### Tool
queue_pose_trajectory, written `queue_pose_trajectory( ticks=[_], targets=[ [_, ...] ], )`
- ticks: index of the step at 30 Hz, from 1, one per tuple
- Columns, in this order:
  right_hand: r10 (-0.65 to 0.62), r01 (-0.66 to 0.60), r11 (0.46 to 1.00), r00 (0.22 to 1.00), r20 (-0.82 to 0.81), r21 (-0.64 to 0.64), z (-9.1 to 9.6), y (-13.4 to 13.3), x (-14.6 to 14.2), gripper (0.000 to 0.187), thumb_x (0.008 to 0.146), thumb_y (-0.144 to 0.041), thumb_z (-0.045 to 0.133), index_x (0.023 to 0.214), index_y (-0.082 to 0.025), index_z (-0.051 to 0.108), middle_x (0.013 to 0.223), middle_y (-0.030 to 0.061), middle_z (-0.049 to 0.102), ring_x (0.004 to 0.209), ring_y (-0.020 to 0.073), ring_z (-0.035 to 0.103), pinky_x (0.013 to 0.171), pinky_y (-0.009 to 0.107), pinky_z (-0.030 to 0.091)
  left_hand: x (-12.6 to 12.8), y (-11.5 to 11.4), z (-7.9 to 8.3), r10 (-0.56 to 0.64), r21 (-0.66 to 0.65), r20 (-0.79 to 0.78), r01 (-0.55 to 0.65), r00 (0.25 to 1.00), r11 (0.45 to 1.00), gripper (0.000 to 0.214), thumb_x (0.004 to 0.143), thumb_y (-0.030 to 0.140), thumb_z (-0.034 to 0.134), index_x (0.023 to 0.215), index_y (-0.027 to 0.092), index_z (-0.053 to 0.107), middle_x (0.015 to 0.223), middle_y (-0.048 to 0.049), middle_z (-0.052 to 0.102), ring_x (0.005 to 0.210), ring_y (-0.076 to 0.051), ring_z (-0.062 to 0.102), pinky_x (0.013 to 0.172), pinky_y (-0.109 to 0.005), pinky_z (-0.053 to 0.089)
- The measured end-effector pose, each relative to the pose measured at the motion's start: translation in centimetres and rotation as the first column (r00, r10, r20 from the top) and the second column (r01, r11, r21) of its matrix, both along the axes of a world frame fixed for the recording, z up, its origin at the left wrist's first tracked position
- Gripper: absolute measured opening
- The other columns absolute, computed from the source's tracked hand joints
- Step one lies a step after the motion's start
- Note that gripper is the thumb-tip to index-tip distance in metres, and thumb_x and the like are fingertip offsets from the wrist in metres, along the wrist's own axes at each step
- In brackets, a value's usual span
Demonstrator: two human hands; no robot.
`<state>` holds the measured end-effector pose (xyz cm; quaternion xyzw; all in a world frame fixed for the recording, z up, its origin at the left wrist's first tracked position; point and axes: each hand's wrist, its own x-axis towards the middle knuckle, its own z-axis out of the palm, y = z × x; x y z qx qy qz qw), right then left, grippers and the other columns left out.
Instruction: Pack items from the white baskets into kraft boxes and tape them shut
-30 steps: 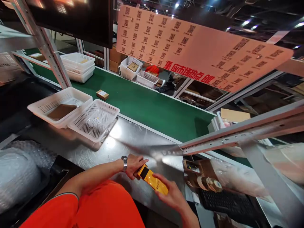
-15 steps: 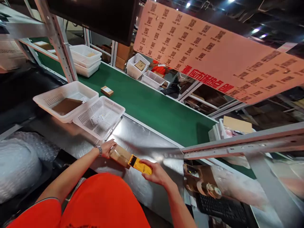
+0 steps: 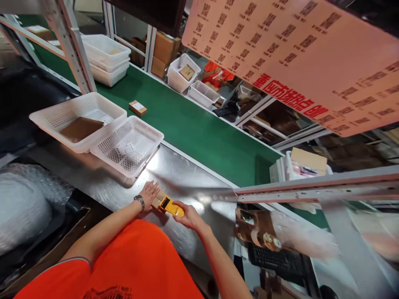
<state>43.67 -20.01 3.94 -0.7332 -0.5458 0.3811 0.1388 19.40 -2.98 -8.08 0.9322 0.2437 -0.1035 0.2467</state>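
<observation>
My left hand [image 3: 150, 193], with a wristwatch, lies flat with its fingers stretched out on a small brown cardboard box [image 3: 158, 198] on the steel worktable [image 3: 183, 174]. My right hand [image 3: 187, 214] is closed round a yellow handheld tool [image 3: 170, 206], whose end touches the box beside my left fingers. Most of the box is hidden under my left hand and the tool.
Two white perforated baskets [image 3: 127, 146] [image 3: 76, 120] stand on the table's left end. Behind runs a green conveyor belt [image 3: 193, 128] with a small box [image 3: 137, 108]. A keyboard [image 3: 277, 259] and tape rolls [image 3: 264, 236] lie at right; bubble wrap [image 3: 21, 207] at left.
The box and the yellow tool have come down onto the table and closer to the baskets. My left hand went from gripping the box's end to lying flat on it.
</observation>
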Motion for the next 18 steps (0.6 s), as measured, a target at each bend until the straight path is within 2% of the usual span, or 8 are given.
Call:
queue_pose_trajectory(
  ticks=[4, 7, 11, 13, 16, 18],
  targets=[
    [0.099, -0.079, 0.986, 0.985, 0.138, -0.144, 2.0, -1.4, 1.4, 0.065, 0.077, -0.033, 0.081, 0.141, -0.032, 0.085, 0.096, 0.0027, 0.089, 0.081, 0.0244, 0.076, 0.076, 0.030, 0.049, 0.0, 0.3, -0.9, -0.004, 0.019, -0.003, 0.004, 1.000, 1.000, 0.127, 0.075, 0.037, 0.089, 0.187, 0.017, 0.031, 0.197, -0.0240, 0.015, 0.182, -0.054, 0.009, 0.145, -0.075, 0.006],
    [0.110, -0.087, 0.983, 0.984, 0.141, -0.162, 1.9, -0.5, 1.3, 0.057, 0.074, -0.032, 0.084, 0.131, -0.033, 0.089, 0.095, 0.0012, 0.089, 0.081, 0.0236, 0.074, 0.074, 0.029, 0.047, 0.0, 0.2, -1.2, 0.007, 0.009, 0.001, -0.007, 1.000, 1.000, 0.128, 0.074, 0.037, 0.091, 0.186, 0.018, 0.032, 0.197, -0.0247, 0.015, 0.182, -0.055, 0.009, 0.145, -0.075, 0.006],
    [0.011, -0.005, 0.975, 1.000, 0.025, -0.223, 1.0, 1.8, 1.2, 0.042, 0.073, -0.034, 0.084, 0.114, -0.029, 0.093, 0.082, -0.0039, 0.085, 0.076, 0.0199, 0.072, 0.067, 0.026, 0.046, 0.1, 0.1, -1.4, 0.025, 0.000, 0.019, -0.025, 1.000, 1.000, 0.128, 0.076, 0.038, 0.094, 0.187, 0.020, 0.032, 0.197, -0.0244, 0.014, 0.182, -0.055, 0.008, 0.146, -0.075, 0.005],
    [-0.075, 0.078, 0.977, 0.997, 0.021, -0.201, 1.2, 2.0, 2.3, 0.039, 0.075, -0.036, 0.084, 0.112, -0.029, 0.093, 0.079, -0.0054, 0.084, 0.073, 0.0187, 0.072, 0.065, 0.025, 0.047, 0.3, 0.1, -1.4, 0.037, 0.001, 0.020, -0.037, 0.999, 0.999, 0.128, 0.077, 0.041, 0.097, 0.186, 0.021, 0.033, 0.197, -0.0246, 0.015, 0.182, -0.055, 0.009, 0.146, -0.075, 0.005],
    [-0.136, 0.160, 0.977, 0.976, 0.168, -0.142, 1.9, 1.0, 4.5, 0.045, 0.075, -0.041, 0.088, 0.119, -0.030, 0.092, 0.090, -0.0017, 0.089, 0.080, 0.0212, 0.078, 0.068, 0.027, 0.050, 0.7, 0.0, -1.4, 0.054, 0.033, -0.001, -0.054, 0.999, 0.998, 0.130, 0.076, 0.046, 0.101, 0.185, 0.019, 0.035, 0.197, -0.0260, 0.013, 0.182, -0.056, 0.008, 0.146, -0.075, 0.005],
    [-0.118, 0.182, 0.968, 0.938, 0.325, -0.175, 2.1, 0.0, 5.6, 0.048, 0.075, -0.041, 0.090, 0.122, -0.029, 0.092, 0.100, 0.0043, 0.092, 0.089, 0.0262, 0.082, 0.072, 0.030, 0.052, 0.8, 0.0, -1.3, 0.057, 0.060, -0.024, -0.055, 0.998, 0.997, 0.130, 0.076, 0.047, 0.102, 0.185, 0.019, 0.037, 0.197, -0.0266, 0.012, 0.181, -0.057, 0.007, 0.145, -0.075, 0.004]
  ],
)
